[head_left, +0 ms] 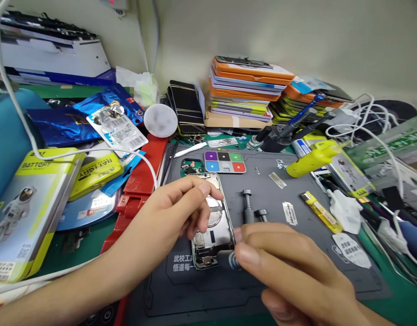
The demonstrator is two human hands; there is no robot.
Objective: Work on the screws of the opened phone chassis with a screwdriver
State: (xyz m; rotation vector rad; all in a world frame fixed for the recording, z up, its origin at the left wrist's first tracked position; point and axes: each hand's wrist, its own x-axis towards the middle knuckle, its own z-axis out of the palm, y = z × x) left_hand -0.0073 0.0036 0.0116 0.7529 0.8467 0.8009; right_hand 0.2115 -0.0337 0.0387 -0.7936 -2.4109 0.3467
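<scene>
An opened smartphone [217,235] lies on the grey work mat [263,290], its metal inside and a round coil facing up. My left hand [181,203] is over the phone's upper left part, fingers curled and thumb against the index finger; whatever they may pinch is hidden. Between thumb and fingers, my right hand [293,262] grips a dark screwdriver [225,259] with a ringed end, held across the phone's lower right corner. Its tip cannot be made out clearly. Beyond the phone sits a tray with coloured squares [225,161], beside a small green circuit board [191,167].
Two dark screwdrivers [247,206] lie right of the phone. Further right are a yellow bottle [313,158] and a yellow lighter [321,212]. A red device [140,181] and battery boxes [35,208] stand left, with a white cable [127,151] crossing. Stacked orange cases [249,77] rise behind.
</scene>
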